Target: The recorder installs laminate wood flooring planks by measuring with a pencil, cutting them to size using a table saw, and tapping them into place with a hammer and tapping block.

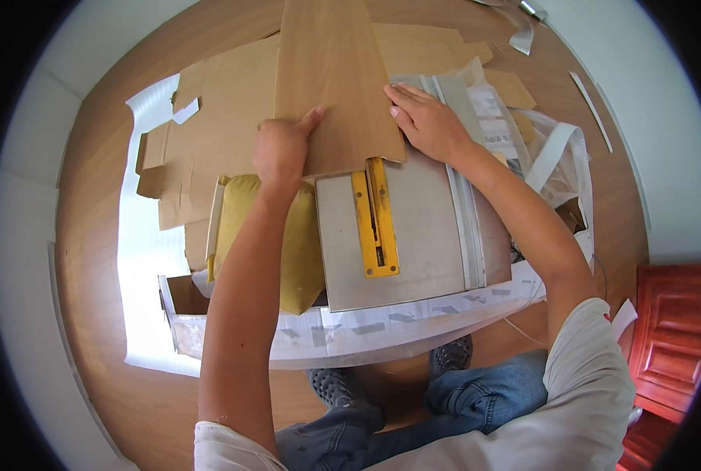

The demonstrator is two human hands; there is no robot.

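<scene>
A long wooden board (331, 86) lies across the grey metal table of a table saw (425, 251), its near end over the far part of a yellow slotted insert (378, 235). That end looks notched by the slot; whether a blade stands under the board is hidden. My left hand (282, 149) grips the board's left edge, thumb on top and the other fingers out of sight. Against the right edge rest the stretched fingers of my right hand (429, 119), beside a metal rail (462, 212) that runs along the table.
A yellow cushion-like bundle (295, 259) sits left of the saw table. Flattened cardboard (209, 149) spreads beyond it over white sheeting (150, 290). Clear plastic wrap (566, 149) lies at the right. A red panelled cabinet (672, 337) stands at the lower right.
</scene>
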